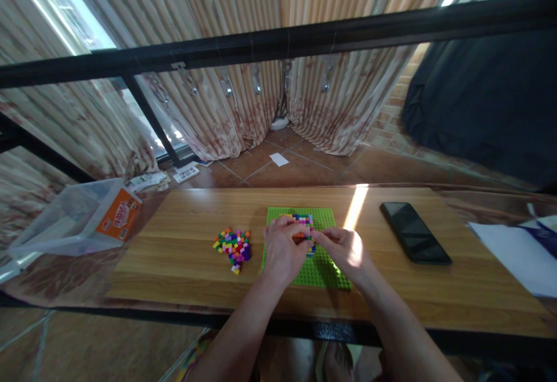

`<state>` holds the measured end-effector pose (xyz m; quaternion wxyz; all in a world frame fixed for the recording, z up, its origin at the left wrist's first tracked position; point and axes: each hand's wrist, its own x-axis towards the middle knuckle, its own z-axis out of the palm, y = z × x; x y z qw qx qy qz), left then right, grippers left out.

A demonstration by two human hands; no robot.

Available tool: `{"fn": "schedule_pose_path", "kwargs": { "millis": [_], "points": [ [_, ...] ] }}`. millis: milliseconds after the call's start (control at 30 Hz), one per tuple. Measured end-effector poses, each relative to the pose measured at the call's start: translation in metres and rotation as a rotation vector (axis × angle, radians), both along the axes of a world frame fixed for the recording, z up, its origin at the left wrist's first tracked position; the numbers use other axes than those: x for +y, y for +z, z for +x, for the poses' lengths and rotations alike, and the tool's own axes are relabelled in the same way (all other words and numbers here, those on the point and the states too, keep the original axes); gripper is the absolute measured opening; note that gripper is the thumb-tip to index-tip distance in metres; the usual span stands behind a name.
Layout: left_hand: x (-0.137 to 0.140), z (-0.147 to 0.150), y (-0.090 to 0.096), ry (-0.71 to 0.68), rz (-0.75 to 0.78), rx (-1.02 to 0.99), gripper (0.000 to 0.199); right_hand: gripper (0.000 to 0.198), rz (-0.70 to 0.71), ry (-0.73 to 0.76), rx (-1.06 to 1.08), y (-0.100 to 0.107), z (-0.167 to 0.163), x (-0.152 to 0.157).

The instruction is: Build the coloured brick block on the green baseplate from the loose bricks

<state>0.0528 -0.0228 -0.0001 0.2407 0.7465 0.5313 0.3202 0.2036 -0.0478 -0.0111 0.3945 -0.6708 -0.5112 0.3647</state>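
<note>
We find the patch of coloured blocks (303, 218) on the green base plate (324, 277), directly under and between the two hands. The left hand (282, 245) bends over its left and near part; the right hand (348, 249) comes in from the right, fingertips at the patch's right edge. Both are equally close, so in our judgement the work turns on that right edge, where the fingertips meet. We cannot establish the patch's long axis, since the left hand covers much of it.

The right thumb and forefinger are brought close at their tips; the left fingers are curled (an orange-red block shows beside them). We cannot tell whether either hand pinches a block.

The loose blocks (237, 247) lie left of the plate on the worktop (174, 237), nearer the left hand, which stands between them and the patch. We note a phone (415, 233) well to the right, obstructing nothing, and a clear plastic box (65, 219) beyond the worktop's left end.
</note>
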Motion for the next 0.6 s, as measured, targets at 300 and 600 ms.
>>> {"fn": "schedule_pose_path", "kwargs": {
  "millis": [300, 600],
  "points": [
    [-0.0005, 0.0032, 0.0026, 0.021, -0.010, 0.044, 0.009, 0.041, -0.019, -0.003, 0.009, -0.0018, 0.0007, -0.0001],
    [-0.0046, 0.0088, 0.0016, 0.033, -0.009, 0.009, 0.010, 0.032, -0.046, -0.042, 0.042, -0.0024, -0.0032, 0.0011]
  ]
}}
